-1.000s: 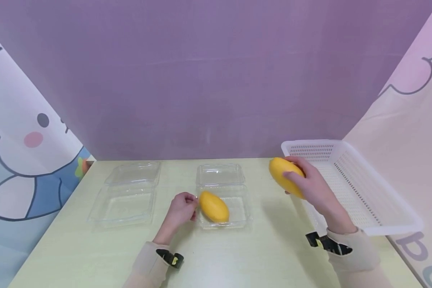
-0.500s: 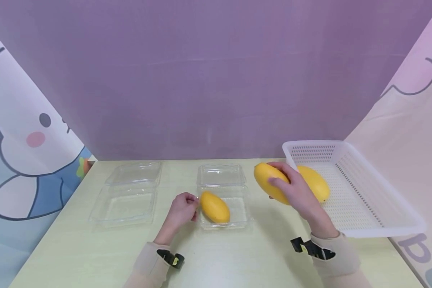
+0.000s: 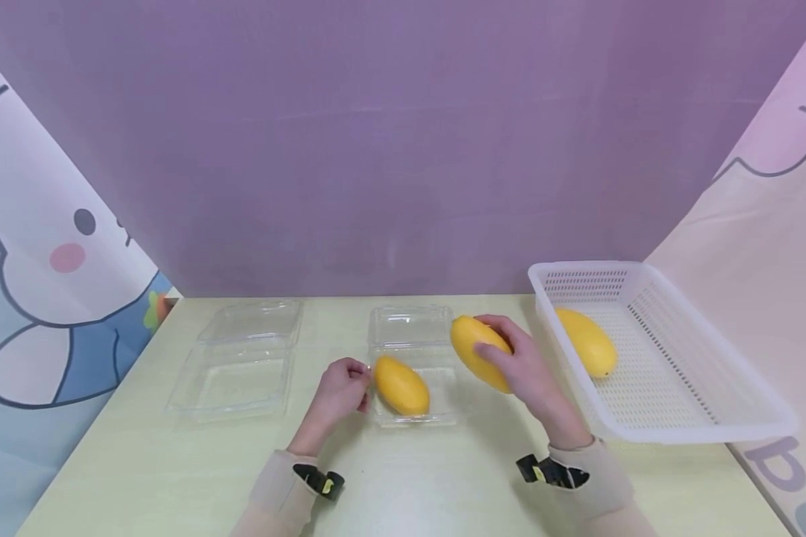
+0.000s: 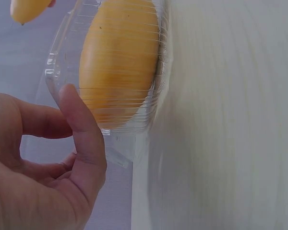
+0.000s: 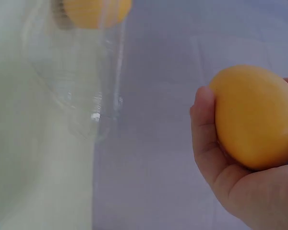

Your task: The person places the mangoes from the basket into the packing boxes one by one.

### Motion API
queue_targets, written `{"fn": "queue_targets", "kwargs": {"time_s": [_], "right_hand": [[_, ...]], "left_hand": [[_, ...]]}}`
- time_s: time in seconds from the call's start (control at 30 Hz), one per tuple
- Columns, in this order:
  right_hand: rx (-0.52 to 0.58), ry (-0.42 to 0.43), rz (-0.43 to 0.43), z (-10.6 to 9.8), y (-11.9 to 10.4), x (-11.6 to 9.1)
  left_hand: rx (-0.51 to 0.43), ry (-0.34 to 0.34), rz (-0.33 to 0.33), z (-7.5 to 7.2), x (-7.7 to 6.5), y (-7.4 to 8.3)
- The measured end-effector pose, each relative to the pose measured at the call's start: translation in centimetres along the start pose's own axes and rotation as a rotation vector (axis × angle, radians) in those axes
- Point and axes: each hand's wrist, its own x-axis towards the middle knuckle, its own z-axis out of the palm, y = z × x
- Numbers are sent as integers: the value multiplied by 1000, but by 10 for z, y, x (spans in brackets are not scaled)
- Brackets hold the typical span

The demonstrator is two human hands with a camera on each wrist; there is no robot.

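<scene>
My right hand [image 3: 520, 362] grips a yellow mango [image 3: 478, 352] in the air, just right of the middle clear plastic clamshell box [image 3: 446, 388]. The right wrist view shows fingers and thumb wrapped round this mango [image 5: 254, 117]. Inside that box a second mango [image 3: 401, 386] lies slantwise against the left side. With thumb and fingertip, my left hand [image 3: 339, 389] pinches the box's left rim, seen close in the left wrist view, where the box wall [image 4: 62, 62] meets the thumb. The box's lid [image 3: 413, 326] is folded back.
Another open clear clamshell box [image 3: 231, 380] stands on the table [image 3: 127, 447] at the left. A white perforated basket [image 3: 665, 403] at the right holds one mango [image 3: 587, 343]. Behind the table rises a purple backdrop [image 3: 376, 149].
From beside the basket, my right hand has carried its mango left and slightly down towards the middle box. The mango in the basket came into sight. My left hand stayed at the rim.
</scene>
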Motion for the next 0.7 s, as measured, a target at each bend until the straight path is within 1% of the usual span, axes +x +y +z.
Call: {"fn": "queue_targets", "kwargs": {"time_s": [0.2,0.4,0.6,0.7], "right_hand": [[36,21,23,14,10,4],[77,28,58,27,17,9],[49,26,76,37,19,14],[38,15,79,41,11,13]], "left_hand": [[3,0,7,0,0,0],[-2,-6,0,0,0,0],[3,-1,-9,0,1,1],[3,2,-14,1,1,1]]}}
